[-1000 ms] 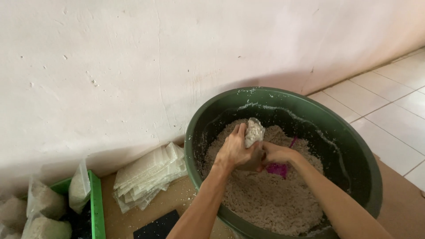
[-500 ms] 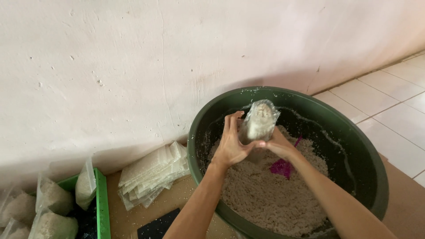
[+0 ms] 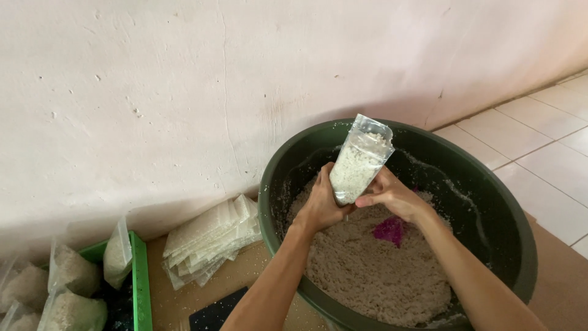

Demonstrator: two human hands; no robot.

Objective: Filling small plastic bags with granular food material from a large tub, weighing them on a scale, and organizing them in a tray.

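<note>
A clear plastic bag [image 3: 359,159] filled with pale grainy material stands upright above a large dark green tub [image 3: 490,202]. My left hand [image 3: 320,206] cups the bag's bottom from the left. My right hand [image 3: 392,195] grips its lower right side. The tub holds a mound of the same pale grainy material [image 3: 373,270]. A magenta scoop [image 3: 391,229] lies half buried in it, just below my right hand.
A stack of empty clear bags [image 3: 208,239] lies on the brown mat left of the tub. A green tray [image 3: 139,282] at the far left holds several filled bags [image 3: 73,273]. A dark flat object [image 3: 214,312] lies near the bottom edge. A white wall stands behind; white floor tiles lie to the right.
Both hands have lifted the filled bag out of the material and turned it upright, higher above the tub. The scoop stays in the tub.
</note>
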